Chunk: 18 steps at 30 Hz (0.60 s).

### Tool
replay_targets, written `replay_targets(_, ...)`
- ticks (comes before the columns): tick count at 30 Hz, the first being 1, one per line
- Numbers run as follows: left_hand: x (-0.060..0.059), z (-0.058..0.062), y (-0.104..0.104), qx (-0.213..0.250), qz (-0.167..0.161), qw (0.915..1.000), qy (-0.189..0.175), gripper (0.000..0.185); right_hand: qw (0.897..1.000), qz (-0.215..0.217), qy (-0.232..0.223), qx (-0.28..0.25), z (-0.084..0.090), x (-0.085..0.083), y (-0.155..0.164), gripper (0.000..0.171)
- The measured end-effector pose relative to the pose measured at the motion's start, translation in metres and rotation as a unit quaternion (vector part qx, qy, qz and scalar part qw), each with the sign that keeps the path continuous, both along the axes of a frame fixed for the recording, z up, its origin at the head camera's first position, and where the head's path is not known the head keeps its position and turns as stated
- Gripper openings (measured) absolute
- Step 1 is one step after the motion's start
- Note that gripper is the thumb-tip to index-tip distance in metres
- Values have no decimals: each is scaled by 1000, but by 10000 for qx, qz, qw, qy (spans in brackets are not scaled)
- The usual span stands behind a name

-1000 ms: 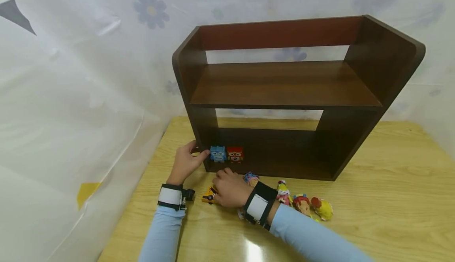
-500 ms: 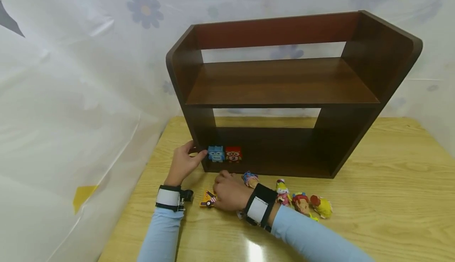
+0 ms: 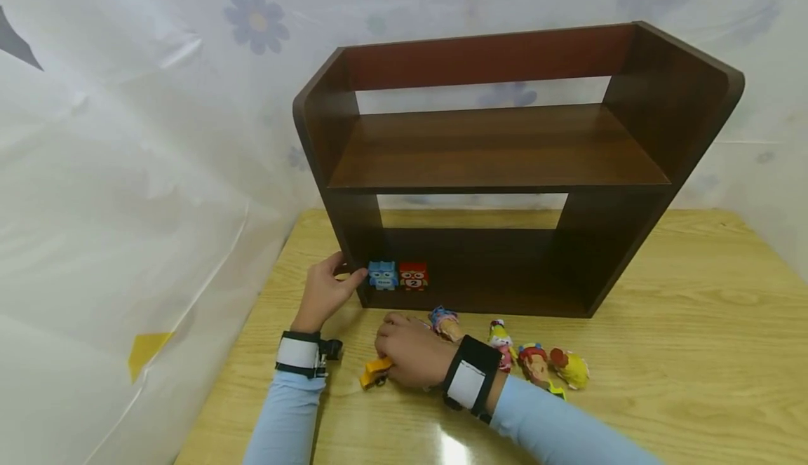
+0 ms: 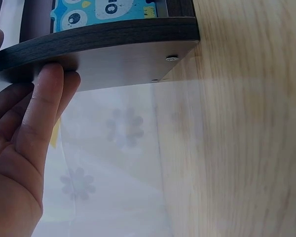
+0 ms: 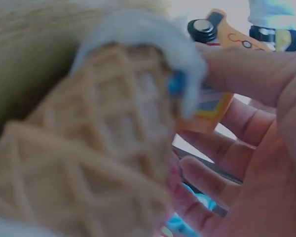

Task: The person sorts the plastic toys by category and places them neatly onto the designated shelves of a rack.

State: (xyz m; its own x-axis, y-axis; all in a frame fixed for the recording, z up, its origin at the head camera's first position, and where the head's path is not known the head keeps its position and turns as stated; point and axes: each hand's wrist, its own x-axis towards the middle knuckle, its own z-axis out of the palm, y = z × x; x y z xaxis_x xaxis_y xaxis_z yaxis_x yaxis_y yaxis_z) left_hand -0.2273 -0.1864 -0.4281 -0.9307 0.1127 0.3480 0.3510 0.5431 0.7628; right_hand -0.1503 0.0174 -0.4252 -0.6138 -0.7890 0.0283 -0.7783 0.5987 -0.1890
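My left hand (image 3: 325,291) grips the left side panel of a dark brown two-tier shelf (image 3: 499,148), thumb at the front edge. In the left wrist view the fingers (image 4: 44,101) lie against that panel. A blue owl block (image 3: 383,275) and a red owl block marked 2 (image 3: 413,276) stand side by side on the lower tier, at its left end. My right hand (image 3: 413,349) pinches an orange toy truck (image 3: 375,372) just above or on the table in front of the shelf; the head view does not settle which. The right wrist view shows the truck (image 5: 212,106) between thumb and fingers.
Several small toy figures lie right of my right hand, among them a blue-topped cone-shaped one (image 3: 445,322) and a yellow one (image 3: 570,369). A waffle-cone toy (image 5: 113,108) looms close in the right wrist view. A white flowered sheet (image 3: 158,170) hangs behind and left.
My right hand has shifted slightly toward me and turned the orange truck, which now shows another side. The left hand stays at the shelf panel; the owl blocks keep their places.
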Motion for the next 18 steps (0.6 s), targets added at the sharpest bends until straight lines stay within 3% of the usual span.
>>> replay_targets(6,0,0,0,-43,12,10000,13,29,9984,81,-166,-531,16,-3,10,9)
replay_targets(10,0,2,-1,-26,5,10000,-10,29,9957,4,25,-927,32,-4,21,10)
replay_targets(18,2,4,-2,-61,36,10000,-31,31,9894,-574,22,-1337,63,-18,53,13)
